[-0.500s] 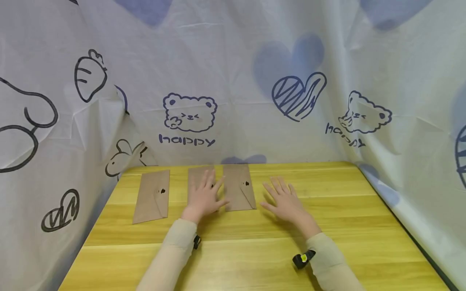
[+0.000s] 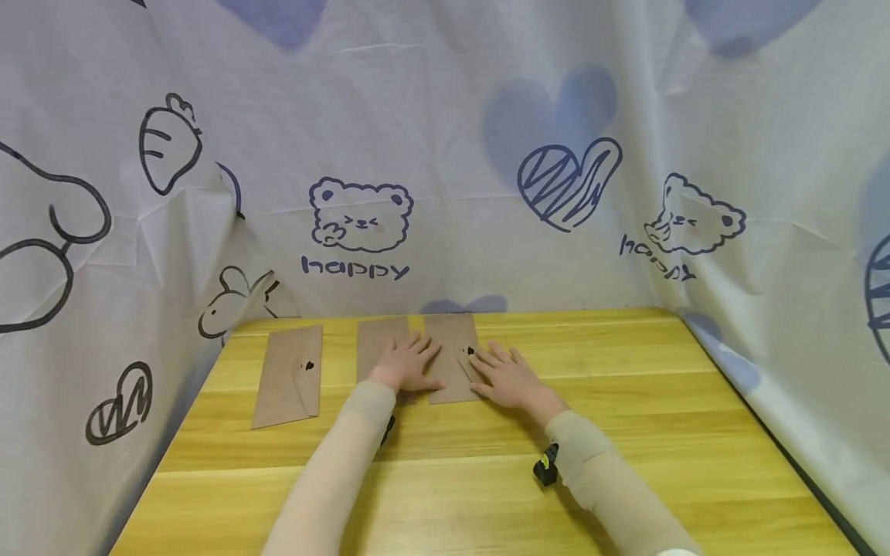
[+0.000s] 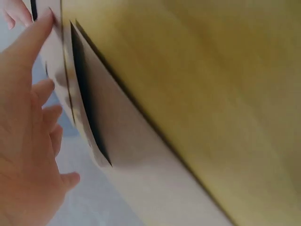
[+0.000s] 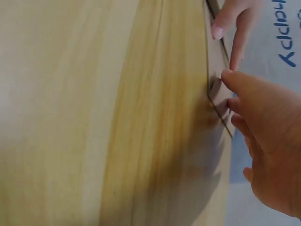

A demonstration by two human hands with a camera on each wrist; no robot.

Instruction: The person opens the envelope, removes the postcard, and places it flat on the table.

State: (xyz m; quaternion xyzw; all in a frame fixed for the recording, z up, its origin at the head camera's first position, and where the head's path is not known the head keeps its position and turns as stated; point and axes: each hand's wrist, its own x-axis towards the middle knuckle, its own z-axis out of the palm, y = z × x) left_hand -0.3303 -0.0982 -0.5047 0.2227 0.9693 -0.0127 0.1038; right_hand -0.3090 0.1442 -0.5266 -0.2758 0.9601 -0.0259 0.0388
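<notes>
Three brown paper envelopes lie at the back of the table in the head view. My left hand [image 2: 408, 364] is spread over the gap between the middle envelope [image 2: 377, 340] and the right envelope [image 2: 450, 332], its thumb over the right one's left side. From the other side, my right hand [image 2: 507, 380] reaches with straight fingers to that same envelope's right edge, near a dark round mark. In the right wrist view, thumb and fingertips touch or nearly touch the envelope [image 4: 216, 56]. The left wrist view shows an envelope [image 3: 141, 160] with its flap edge gaping slightly.
The left envelope [image 2: 287, 378] lies apart from the other two. A yellow wood-grain table [image 2: 473, 494] reaches back to a white printed cloth [image 2: 445, 232], which also hangs along both sides.
My right hand has moved left onto the right envelope's edge. My left hand has shifted slightly right, from the middle envelope toward the right one. The envelopes look unmoved.
</notes>
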